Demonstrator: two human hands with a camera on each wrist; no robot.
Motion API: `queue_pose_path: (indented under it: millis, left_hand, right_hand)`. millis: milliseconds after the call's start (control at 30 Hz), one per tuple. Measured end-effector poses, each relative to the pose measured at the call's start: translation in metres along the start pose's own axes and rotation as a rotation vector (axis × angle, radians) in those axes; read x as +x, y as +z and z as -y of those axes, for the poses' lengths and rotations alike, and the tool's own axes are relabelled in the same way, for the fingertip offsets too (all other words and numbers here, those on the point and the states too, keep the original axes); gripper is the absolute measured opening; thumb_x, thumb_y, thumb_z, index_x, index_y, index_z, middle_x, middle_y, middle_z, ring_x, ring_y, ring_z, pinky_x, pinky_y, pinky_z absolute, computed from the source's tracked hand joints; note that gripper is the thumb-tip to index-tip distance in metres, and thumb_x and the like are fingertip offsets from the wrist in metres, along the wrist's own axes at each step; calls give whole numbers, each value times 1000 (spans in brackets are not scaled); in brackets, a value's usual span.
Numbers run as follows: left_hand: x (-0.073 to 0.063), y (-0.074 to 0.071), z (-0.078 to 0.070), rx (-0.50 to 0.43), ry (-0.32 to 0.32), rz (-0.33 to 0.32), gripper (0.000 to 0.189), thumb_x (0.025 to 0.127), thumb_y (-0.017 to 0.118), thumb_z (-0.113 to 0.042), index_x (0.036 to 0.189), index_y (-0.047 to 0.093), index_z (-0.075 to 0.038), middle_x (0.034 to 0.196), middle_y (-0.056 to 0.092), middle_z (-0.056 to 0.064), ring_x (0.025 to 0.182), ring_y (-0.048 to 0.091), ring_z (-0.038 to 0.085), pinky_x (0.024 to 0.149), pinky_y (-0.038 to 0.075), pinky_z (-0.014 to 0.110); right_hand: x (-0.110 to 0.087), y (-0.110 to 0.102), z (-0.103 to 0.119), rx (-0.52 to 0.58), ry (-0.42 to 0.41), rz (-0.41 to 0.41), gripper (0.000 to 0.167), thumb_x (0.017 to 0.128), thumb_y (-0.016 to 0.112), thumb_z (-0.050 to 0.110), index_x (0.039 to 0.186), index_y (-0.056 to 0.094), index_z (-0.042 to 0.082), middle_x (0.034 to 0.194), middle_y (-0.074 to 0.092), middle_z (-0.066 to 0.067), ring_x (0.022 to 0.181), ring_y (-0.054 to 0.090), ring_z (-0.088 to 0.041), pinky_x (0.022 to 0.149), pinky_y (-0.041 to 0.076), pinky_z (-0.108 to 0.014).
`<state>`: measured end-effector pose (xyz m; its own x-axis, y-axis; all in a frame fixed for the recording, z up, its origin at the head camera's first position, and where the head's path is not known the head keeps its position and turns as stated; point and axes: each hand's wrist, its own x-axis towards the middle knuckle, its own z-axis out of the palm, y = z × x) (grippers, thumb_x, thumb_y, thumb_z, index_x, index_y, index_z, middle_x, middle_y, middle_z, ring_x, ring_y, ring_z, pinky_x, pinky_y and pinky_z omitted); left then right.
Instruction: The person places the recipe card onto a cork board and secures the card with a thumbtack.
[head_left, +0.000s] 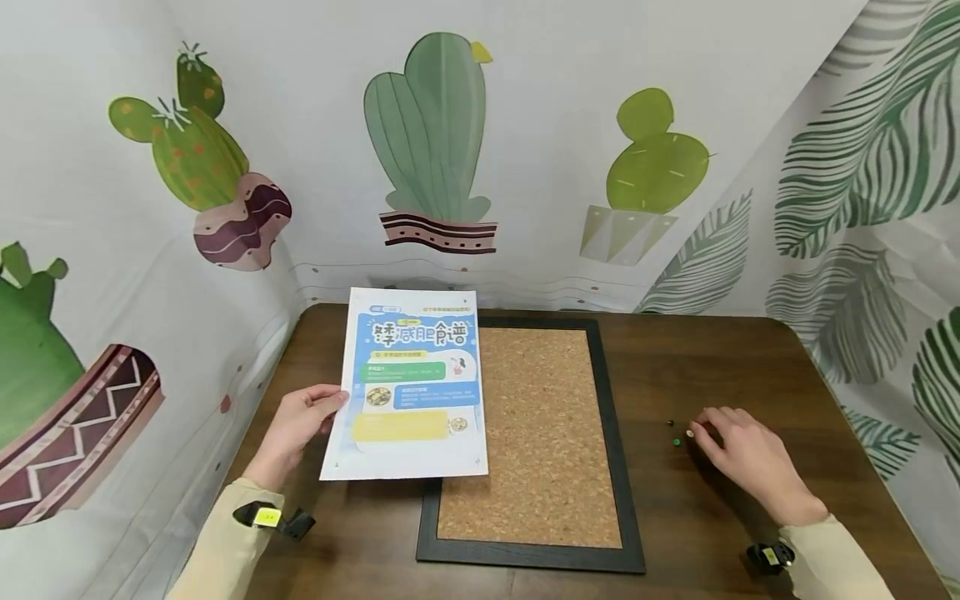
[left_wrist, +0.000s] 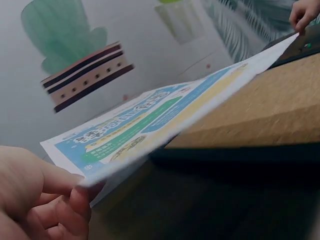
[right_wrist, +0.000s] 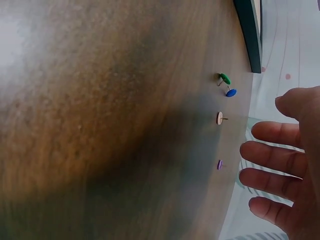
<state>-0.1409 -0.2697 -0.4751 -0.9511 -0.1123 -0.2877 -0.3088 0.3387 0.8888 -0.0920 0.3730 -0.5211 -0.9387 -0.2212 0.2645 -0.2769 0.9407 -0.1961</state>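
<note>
My left hand [head_left: 294, 423] pinches the left edge of a printed sheet of paper [head_left: 412, 454] between thumb and fingers. The sheet, blue, green and yellow with large lettering, is held up at a slant in the left wrist view, overlapping the left part of a black-framed corkboard [head_left: 547, 433]. To the right of the board, my right hand [head_left: 750, 458] hovers by several thumbtacks, its fingers loosely spread and holding nothing. In the right wrist view these are a green thumbtack [right_wrist: 224, 79], a blue thumbtack [right_wrist: 231, 93], a pale thumbtack [right_wrist: 219, 118] and a purple thumbtack [right_wrist: 220, 164].
Everything lies on a dark brown wooden table [head_left: 705, 358]. A white cloth backdrop [head_left: 540, 150] printed with cacti and leaves rises behind the table and along both sides. Each wrist wears a black strap.
</note>
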Motion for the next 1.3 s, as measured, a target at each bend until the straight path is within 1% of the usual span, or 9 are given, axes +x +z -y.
queue_pose_path:
  millis: [167,333,467,633,767,933,1033,1167,1300]
  left_hand:
    - [-4,18,-5,-25,-17,14,39,102,68,-17,128,65,12,88,76,1,72,61,11,65,49,29]
    - [-5,32,-9,-50,-4,25,37,101,68,-16,125,66,12,87,75,3,70,60,13,63,48,29]
    - [-7,41,-10,-65,-6,36,35,100,69,-15,123,68,11,87,75,4,69,58,14,63,48,29]
    - [-9,55,-6,-67,-23,60,31,100,70,-14,119,70,10,88,77,6,69,59,15,63,47,29]
    - [-12,70,-1,-51,-16,85,26,99,70,-13,115,73,8,90,77,9,71,60,17,63,46,28]
    - [-12,91,4,-36,1,111,21,98,71,-11,108,75,6,83,75,8,71,61,21,60,45,28]
    - [-11,103,6,-33,3,124,19,97,72,-11,105,76,5,78,73,6,69,61,20,58,43,27]
    - [-11,118,7,-17,19,128,18,96,72,-10,104,77,5,73,71,3,65,59,15,55,41,26]
    - [-10,131,9,3,55,127,16,95,72,-9,102,77,6,67,67,1,61,56,12,54,39,24]
  right_hand:
    - [-3,-2,-2,4,-8,5,17,93,77,19,104,73,6,95,73,-7,85,66,-32,64,54,-51]
    - [-5,-4,-6,3,0,3,9,92,78,15,97,72,11,90,72,-5,80,64,-29,59,51,-47]
    - [-7,-4,-9,17,24,11,8,91,78,13,95,71,12,90,71,-5,77,63,-27,57,49,-44]
    - [-10,-5,-14,28,54,30,8,92,78,11,97,72,10,93,73,-9,79,66,-30,58,51,-47]
    - [-13,-7,-21,24,66,32,9,91,78,9,97,72,8,93,72,-11,78,66,-32,59,51,-49]
    - [-15,-8,-32,26,90,77,10,92,78,8,99,71,5,93,71,-13,78,66,-33,60,51,-52]
    - [-15,-6,-39,40,114,114,10,94,75,9,101,71,4,96,71,-16,79,67,-35,62,51,-53]
    - [-15,-3,-45,63,130,132,9,96,73,9,102,71,3,97,71,-18,76,66,-32,61,51,-51]
    - [-13,0,-47,73,111,113,6,96,73,8,100,71,4,95,72,-15,72,64,-26,58,50,-46]
